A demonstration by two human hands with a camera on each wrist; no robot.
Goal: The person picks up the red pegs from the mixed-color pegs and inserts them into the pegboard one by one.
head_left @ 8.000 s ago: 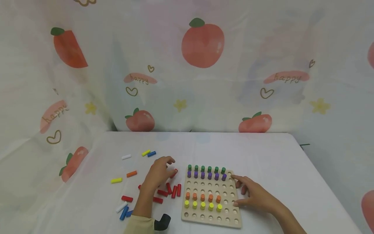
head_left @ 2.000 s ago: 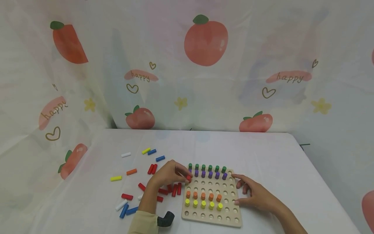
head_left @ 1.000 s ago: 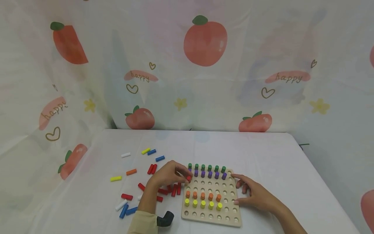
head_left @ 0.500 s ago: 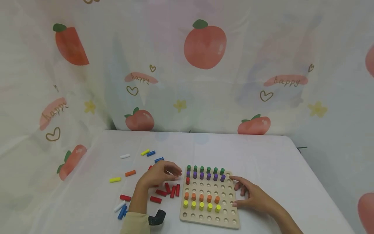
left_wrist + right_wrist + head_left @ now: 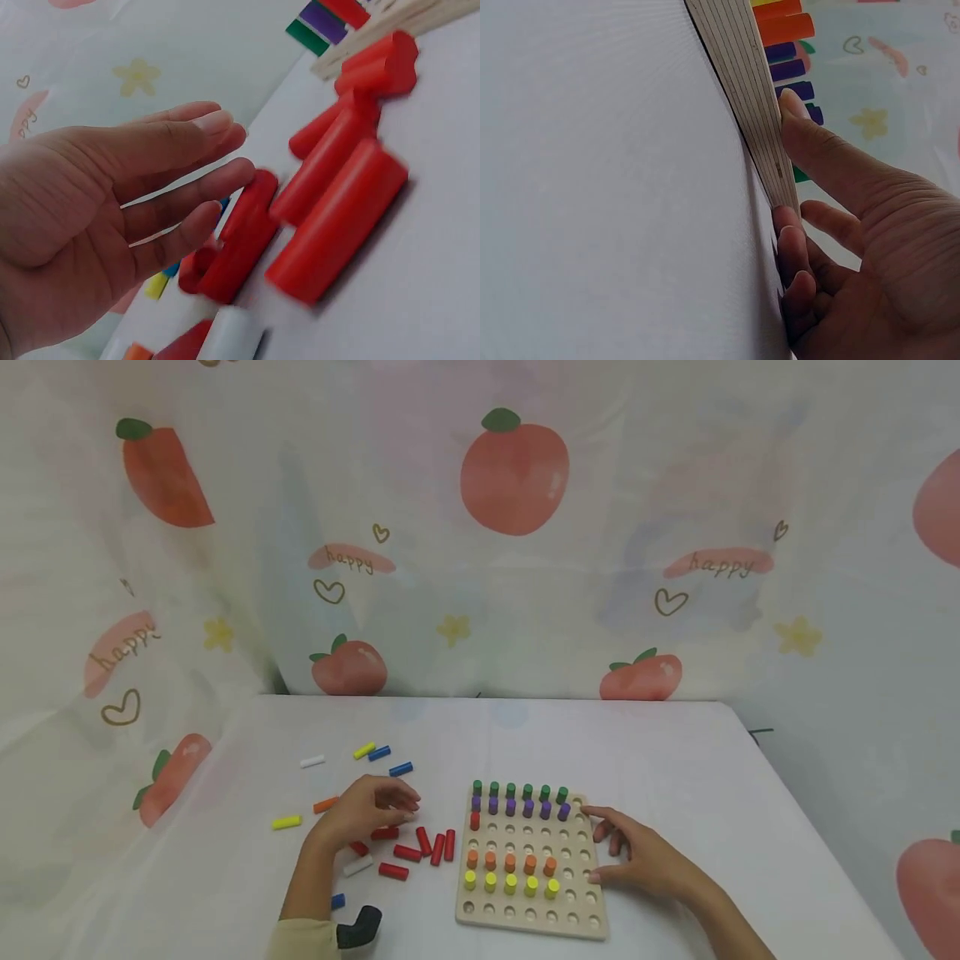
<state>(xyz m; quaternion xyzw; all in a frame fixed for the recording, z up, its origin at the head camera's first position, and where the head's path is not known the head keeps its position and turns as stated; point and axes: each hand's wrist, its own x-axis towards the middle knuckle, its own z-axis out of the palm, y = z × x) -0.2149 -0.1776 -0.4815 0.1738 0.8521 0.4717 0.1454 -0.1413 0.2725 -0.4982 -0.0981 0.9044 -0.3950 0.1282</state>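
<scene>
Six green pegs (image 5: 511,791), six purple pegs (image 5: 511,808), one red peg (image 5: 475,821), five orange pegs (image 5: 510,863) and five yellow pegs (image 5: 511,885) are held upright in a wooden board (image 5: 532,928) on the tabletop (image 5: 637,752). Its right edge is touched by the right hand (image 5: 647,856), thumb and forefinger spread well apart. Nothing is gripped by the left hand (image 5: 362,810), its fingers loosely extended near loose red pegs (image 5: 407,853) beside the board.

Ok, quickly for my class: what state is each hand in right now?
Left hand: open, holding nothing, near the loose red pegs.
Right hand: open, touching the edge of the pegboard.
</scene>
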